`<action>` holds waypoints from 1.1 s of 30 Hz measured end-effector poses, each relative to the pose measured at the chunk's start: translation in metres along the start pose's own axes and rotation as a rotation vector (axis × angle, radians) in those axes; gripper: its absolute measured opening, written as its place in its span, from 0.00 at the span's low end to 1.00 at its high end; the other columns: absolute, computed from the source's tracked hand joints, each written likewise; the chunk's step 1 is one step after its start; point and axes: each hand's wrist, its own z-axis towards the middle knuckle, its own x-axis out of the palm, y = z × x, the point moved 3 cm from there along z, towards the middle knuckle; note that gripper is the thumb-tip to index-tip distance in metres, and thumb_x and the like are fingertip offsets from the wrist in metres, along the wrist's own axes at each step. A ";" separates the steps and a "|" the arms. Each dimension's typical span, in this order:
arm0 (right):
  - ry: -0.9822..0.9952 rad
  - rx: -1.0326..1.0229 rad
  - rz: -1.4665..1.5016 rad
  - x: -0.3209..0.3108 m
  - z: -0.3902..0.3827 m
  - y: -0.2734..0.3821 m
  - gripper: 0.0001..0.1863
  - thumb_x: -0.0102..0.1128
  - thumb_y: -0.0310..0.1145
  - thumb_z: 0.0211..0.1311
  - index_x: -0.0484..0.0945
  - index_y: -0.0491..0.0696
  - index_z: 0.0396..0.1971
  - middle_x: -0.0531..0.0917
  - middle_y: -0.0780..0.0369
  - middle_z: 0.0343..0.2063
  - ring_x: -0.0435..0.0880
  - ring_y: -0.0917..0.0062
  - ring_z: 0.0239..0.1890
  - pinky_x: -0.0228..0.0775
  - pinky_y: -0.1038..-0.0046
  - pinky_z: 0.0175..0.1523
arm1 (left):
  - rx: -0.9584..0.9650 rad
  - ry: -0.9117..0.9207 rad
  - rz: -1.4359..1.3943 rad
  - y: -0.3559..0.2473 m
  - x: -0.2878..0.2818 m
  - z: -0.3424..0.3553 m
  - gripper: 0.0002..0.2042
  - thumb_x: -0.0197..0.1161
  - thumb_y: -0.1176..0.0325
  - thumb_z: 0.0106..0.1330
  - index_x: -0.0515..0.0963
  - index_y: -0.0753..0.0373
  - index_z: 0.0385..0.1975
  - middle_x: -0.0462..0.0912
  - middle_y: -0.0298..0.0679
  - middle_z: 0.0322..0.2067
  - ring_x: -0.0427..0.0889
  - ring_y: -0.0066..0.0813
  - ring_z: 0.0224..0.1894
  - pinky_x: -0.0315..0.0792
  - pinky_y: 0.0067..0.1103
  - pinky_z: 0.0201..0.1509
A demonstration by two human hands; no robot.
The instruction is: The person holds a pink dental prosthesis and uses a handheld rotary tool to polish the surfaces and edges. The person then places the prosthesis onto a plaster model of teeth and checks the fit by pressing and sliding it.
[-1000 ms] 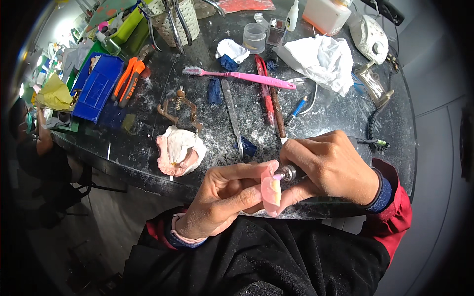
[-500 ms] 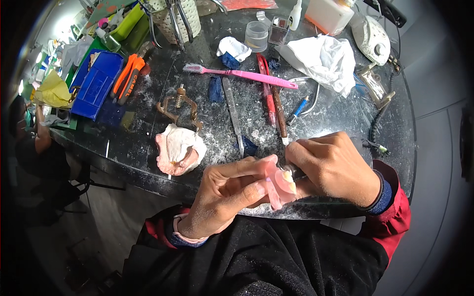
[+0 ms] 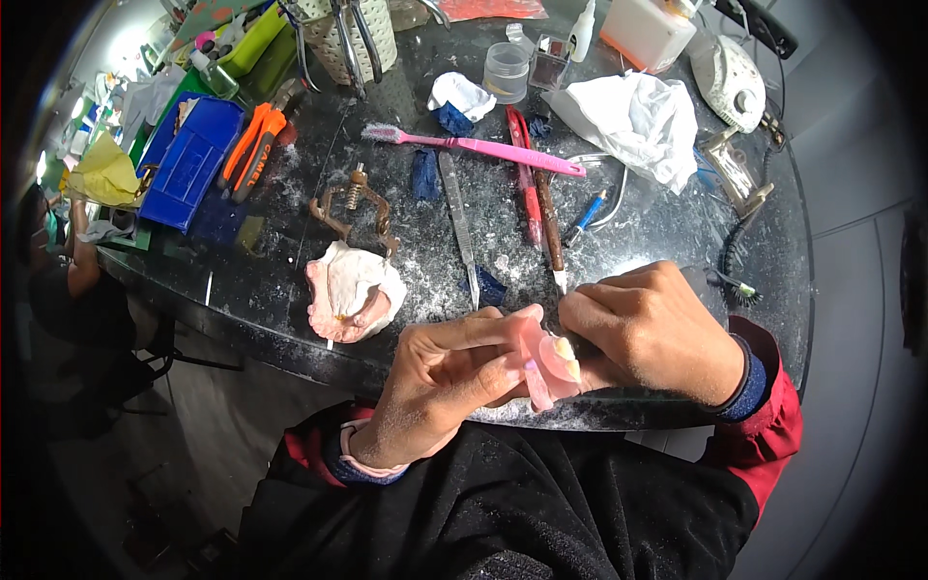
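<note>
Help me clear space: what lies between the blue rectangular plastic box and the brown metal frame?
In the head view: a tool with orange and black handles, nearer the box, then black tabletop flecked with dust.

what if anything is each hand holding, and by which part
The left hand pinches the denture by its left edge; what the right hand holds is hidden.

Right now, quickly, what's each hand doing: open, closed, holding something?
Left hand: closed, holding a pink denture-like piece.
Right hand: curled beside it; its grip is hidden, so I can't tell.
</note>
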 end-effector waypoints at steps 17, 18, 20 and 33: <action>-0.104 -0.065 0.154 -0.006 0.002 0.004 0.29 0.61 0.61 0.42 0.69 0.47 0.17 0.67 0.65 0.10 0.75 0.73 0.14 0.59 0.73 0.16 | -0.165 0.086 -0.194 0.000 -0.002 -0.006 0.19 0.58 0.76 0.62 0.70 0.67 0.54 0.81 0.40 0.35 0.77 0.16 0.30 0.68 0.10 0.28; -0.104 -0.060 0.158 -0.006 0.002 0.003 0.29 0.61 0.61 0.42 0.69 0.47 0.17 0.67 0.65 0.10 0.75 0.73 0.14 0.59 0.73 0.16 | -0.172 0.085 -0.195 0.002 -0.003 -0.006 0.19 0.58 0.76 0.62 0.70 0.67 0.54 0.81 0.40 0.35 0.77 0.16 0.30 0.68 0.10 0.28; -0.096 -0.040 0.152 -0.006 0.002 0.003 0.29 0.61 0.62 0.40 0.69 0.47 0.16 0.67 0.65 0.10 0.74 0.73 0.13 0.58 0.73 0.15 | -0.133 0.085 -0.120 0.002 -0.003 -0.007 0.19 0.58 0.74 0.62 0.70 0.67 0.54 0.81 0.40 0.34 0.75 0.15 0.27 0.64 0.09 0.22; -0.072 -0.050 0.129 -0.005 0.001 0.004 0.29 0.69 0.58 0.27 0.70 0.46 0.17 0.70 0.64 0.12 0.74 0.72 0.14 0.63 0.75 0.18 | -0.168 0.089 -0.174 -0.001 -0.005 -0.007 0.20 0.60 0.75 0.61 0.69 0.70 0.54 0.80 0.42 0.41 0.79 0.23 0.42 0.73 0.18 0.48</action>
